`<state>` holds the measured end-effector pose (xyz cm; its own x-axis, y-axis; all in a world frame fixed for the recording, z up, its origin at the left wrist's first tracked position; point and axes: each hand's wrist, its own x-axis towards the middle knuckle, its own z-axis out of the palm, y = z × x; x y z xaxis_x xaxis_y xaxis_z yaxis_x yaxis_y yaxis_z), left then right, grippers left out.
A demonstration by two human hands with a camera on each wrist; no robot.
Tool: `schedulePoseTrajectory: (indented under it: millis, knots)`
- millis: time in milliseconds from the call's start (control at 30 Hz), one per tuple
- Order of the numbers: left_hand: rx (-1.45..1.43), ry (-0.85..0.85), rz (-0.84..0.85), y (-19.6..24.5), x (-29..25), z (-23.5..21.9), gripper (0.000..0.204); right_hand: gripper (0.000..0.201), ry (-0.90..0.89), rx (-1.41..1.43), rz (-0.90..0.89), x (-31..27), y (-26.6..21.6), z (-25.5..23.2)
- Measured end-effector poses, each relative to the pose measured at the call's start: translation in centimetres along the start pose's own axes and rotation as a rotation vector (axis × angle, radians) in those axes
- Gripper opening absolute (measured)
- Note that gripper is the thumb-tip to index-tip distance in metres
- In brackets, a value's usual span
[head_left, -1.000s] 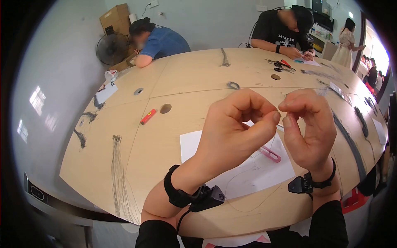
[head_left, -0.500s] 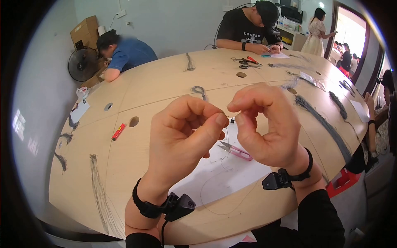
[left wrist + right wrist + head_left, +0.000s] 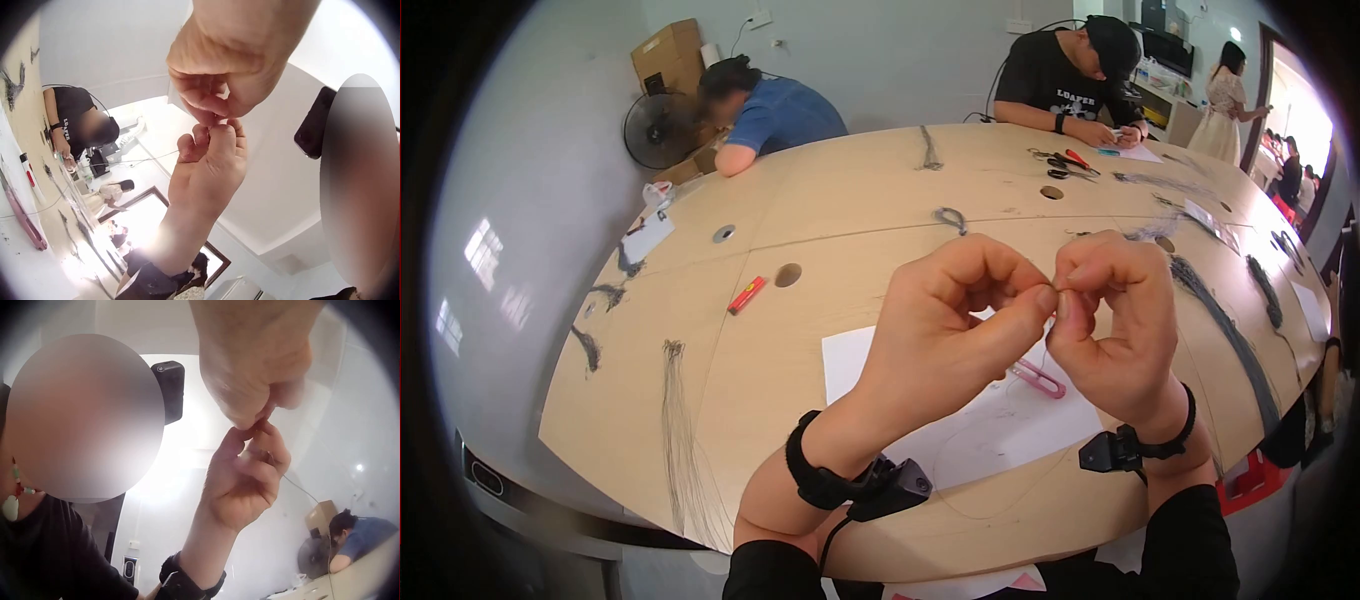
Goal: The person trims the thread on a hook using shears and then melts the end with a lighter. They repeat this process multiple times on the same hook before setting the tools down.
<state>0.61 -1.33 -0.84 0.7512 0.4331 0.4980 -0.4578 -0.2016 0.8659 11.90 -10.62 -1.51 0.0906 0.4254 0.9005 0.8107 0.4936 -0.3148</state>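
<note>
a thread end too hidden to see

the left hand [image 3: 955,345] bends its fingers, pinching a thin grey thread [image 3: 301,487]. the right hand [image 3: 1122,335], fingers curled, touches its fingertips; i can't tell what it holds. slim pink snips [image 3: 28,226] lie half-hidden on flat white paper [image 3: 845,362].

Your pale wooden table [image 3: 765,372] with round holes [image 3: 788,275] | before you: white sheet [image 3: 1010,430], thin thread [image 3: 982,517] curving over its edge onto the wood | your left: red stick-like object [image 3: 747,296], loose dark strands [image 3: 676,430] | your right: long dark bundle [image 3: 1228,325] | farther off: black-handled scissors [image 3: 1062,174], grey coil [image 3: 956,221]
</note>
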Motion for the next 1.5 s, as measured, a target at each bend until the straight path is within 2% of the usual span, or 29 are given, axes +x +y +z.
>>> schedulePoseTrajectory:
  millis: [200, 267, 300, 467, 533, 633, 767, 967, 1067, 1167, 1233, 1500]
  knots:
    - [-0.042, -0.012, -0.003, -0.2, 0.0, 0.2, 0.007, 0.021, 0.001, -0.011, -0.044, 0.3, -0.1, 0.2]
    - [-0.1, 0.014, -0.072, 0.5, -0.1, 0.2, 0.007, 0.02, 0.01, -0.032, -0.037, 0.6, -0.3, -0.3]
    - [-0.098, 0.03, -0.032, 0.3, -0.1, 0.2, 0.007, 0.019, 0.018, -0.018, -0.034, 0.7, -0.4, -0.5]
    - [-0.063, 0.039, -0.037, 0.3, 0.1, 0.0, 0.007, 0.02, 0.031, 0.022, 0.022, 0.7, -0.4, -1.0]
    - [-0.057, 0.027, -0.036, 0.3, 0.1, -0.1, 0.007, 0.025, -0.074, 0.052, -0.017, 0.6, -0.4, -1.1]
    - [-0.056, 0.026, -0.031, 0.2, 0.1, 0.1, 0.008, 0.025, -0.076, -0.019, -0.079, 0.5, -0.1, -1.1]
    - [-0.002, 0.034, -0.004, 0.1, 0.0, 0.4, 0.007, 0.024, -0.065, 0.026, -0.022, 0.4, -0.2, -0.9]
    - [-0.043, 0.025, -0.031, 0.3, -0.2, 0.7, 0.007, 0.023, -0.081, -0.038, -0.113, 0.5, -0.3, -1.1]
    - [-0.04, 0.071, -0.032, 0.4, -0.1, 0.7, 0.006, 0.022, -0.034, -0.032, -0.062, 0.6, -0.3, -1.6]
    - [-0.054, 0.047, -0.041, 0.3, 0.0, 0.5, 0.007, 0.02, -0.087, -0.03, -0.052, 0.9, -0.3, -2.1]
    - [-0.049, 0.035, -0.041, 0.3, 0.0, 0.6, 0.007, 0.019, -0.202, 0.131, 0.174, 0.9, -0.9, -2.2]
    - [0.04, 0.02, -0.008, 0.4, -0.1, 0.7, 0.009, 0.02, -0.186, 0.133, 0.191, 0.9, -0.3, -2.1]
